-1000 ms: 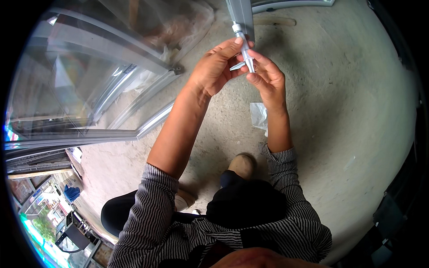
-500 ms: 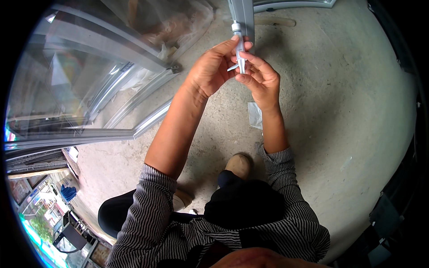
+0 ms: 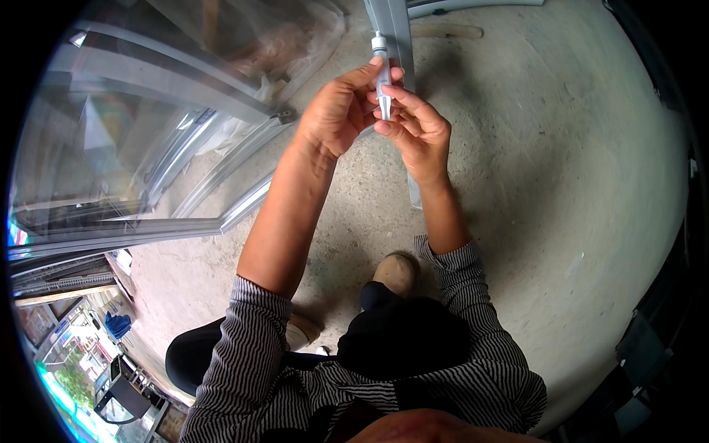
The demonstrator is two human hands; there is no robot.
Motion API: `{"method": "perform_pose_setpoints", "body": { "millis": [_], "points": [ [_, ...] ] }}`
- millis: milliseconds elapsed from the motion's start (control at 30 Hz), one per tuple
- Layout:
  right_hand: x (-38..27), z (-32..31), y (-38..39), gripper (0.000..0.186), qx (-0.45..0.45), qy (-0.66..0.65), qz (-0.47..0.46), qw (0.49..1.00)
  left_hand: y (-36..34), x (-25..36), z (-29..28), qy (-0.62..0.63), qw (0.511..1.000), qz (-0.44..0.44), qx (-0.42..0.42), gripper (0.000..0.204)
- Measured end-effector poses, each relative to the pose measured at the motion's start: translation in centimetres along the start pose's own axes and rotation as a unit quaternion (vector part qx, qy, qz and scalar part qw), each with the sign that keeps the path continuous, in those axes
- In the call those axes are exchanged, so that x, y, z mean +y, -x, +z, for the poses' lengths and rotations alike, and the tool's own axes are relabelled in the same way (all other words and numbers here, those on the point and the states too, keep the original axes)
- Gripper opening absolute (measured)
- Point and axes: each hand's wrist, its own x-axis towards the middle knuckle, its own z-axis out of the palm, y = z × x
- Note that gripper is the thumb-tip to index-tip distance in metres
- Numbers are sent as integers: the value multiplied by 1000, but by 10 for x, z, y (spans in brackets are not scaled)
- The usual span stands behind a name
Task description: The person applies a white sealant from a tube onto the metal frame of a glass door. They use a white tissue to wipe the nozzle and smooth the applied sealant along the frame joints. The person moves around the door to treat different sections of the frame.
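Both my hands are raised far out in front of me, around a slim white tube-like piece (image 3: 382, 77). It stands nearly upright in the picture, with a white cap-like top and a narrower, tapered lower end; its exact kind is unclear. My left hand (image 3: 334, 111) grips its middle, thumb over the front and fingers behind. Thumb and fingertips of my right hand (image 3: 421, 136) close about the lower end. Behind the piece runs a long grey frame profile (image 3: 399, 44), whose lower part shows past my right wrist. Whether the piece touches the profile cannot be seen.
Large glazed frames (image 3: 166, 230) lean at the left, with clear plastic sheeting (image 3: 310, 44) beyond them. A wooden stick (image 3: 447, 31) lies on the concrete floor (image 3: 532, 184) at the far side. A blue cloth-like item (image 3: 117, 325) is at lower left.
Both hands and the white piece have shifted slightly left. A small lever-like bit beside its lower end no longer shows. More of the grey profile now appears behind my right wrist.
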Motion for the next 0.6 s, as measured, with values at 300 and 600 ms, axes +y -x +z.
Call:
{"method": "perform_pose_setpoints", "body": {
  "millis": [300,600],
  "points": [
    [2,0,2,43,6,8,8,1000,0,2,0,-5,1000,-3,10,31],
    [3,-1,3,42,11,15,6,1000,2,1,5,-7,999,3,31,29]
  ]
}}
